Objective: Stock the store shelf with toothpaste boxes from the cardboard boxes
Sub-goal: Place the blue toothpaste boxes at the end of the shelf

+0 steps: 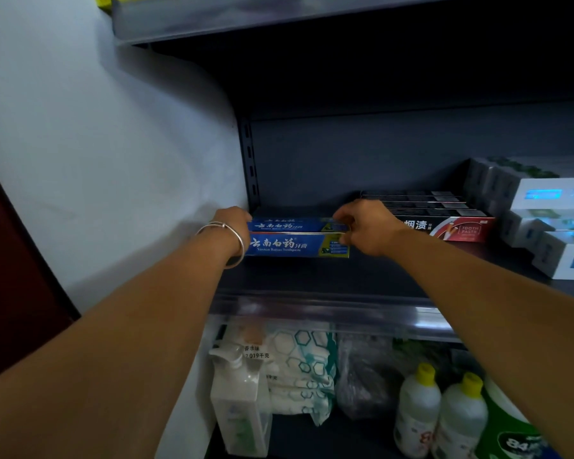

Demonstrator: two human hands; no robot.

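Left hand [234,223], right hand [362,226] grasp ends of two blue boxes [295,245] at shelf [312,279] left edge | bare shelf in front | red box [458,228] adjoining right

Shelf: I see a dark grey metal shelf board [312,276] with a clear plastic front strip.
Left end: two long blue cardboard toothpaste boxes [295,245], one behind the other.
Middle: a row of black-and-red toothpaste boxes [444,226] just beside them.
Right end: stacked white boxes [564,260].
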